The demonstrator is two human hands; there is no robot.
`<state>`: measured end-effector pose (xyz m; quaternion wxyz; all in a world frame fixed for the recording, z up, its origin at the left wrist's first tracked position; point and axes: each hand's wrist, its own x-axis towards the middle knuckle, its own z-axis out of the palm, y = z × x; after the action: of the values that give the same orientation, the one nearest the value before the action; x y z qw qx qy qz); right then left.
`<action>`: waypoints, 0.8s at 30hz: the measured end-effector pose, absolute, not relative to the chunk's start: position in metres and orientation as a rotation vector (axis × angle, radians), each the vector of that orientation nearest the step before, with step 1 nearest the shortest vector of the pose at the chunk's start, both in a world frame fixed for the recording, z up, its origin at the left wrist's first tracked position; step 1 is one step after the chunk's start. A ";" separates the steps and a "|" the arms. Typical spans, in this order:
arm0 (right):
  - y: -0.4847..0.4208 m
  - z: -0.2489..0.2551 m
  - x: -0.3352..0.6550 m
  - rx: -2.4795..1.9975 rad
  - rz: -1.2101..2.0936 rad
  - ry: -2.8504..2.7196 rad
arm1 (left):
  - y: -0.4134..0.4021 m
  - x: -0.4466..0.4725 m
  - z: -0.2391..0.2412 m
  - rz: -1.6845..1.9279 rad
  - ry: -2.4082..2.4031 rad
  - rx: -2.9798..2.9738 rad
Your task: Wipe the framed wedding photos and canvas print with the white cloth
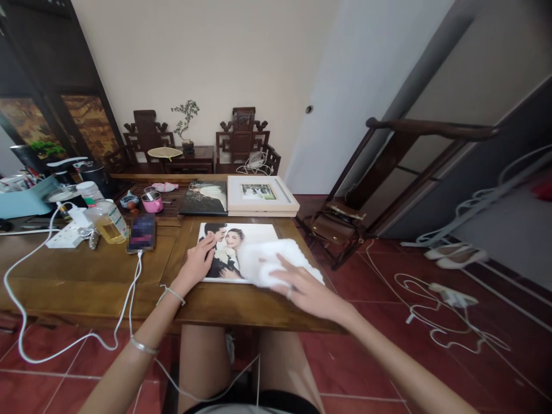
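A photo panel (222, 270) with a picture of a couple lies flat on the wooden table, close to its front edge. My left hand (199, 260) rests on the panel's left side, fingers stretched out and lying flat, holding nothing. On the panel's right part my right hand (297, 287) presses a bunched white cloth (276, 256), smeared by motion. The cloth hides much of the panel's right half and spreads past its right edge. Behind the panel lie a dark photo panel (202, 197) and a white framed picture (284, 198).
On the left of the table (107, 293) stand a power strip (71, 230), a bottle of yellowish liquid (110, 221), a phone (141, 233) on a white cable and a pink cup (152, 201). A wooden chair with a brown bag (334, 225) stands right; cables lie on the floor.
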<state>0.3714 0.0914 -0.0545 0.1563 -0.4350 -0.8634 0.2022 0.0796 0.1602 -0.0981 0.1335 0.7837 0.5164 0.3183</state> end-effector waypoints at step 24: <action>0.182 -0.048 0.319 -0.973 0.292 -2.564 | 0.160 0.076 -0.098 0.937 1.477 2.269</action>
<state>0.3193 0.1822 -0.0483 0.1906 -0.3463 -0.9127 0.1039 0.0761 0.1602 -0.0985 0.1378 0.7844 0.5107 0.3239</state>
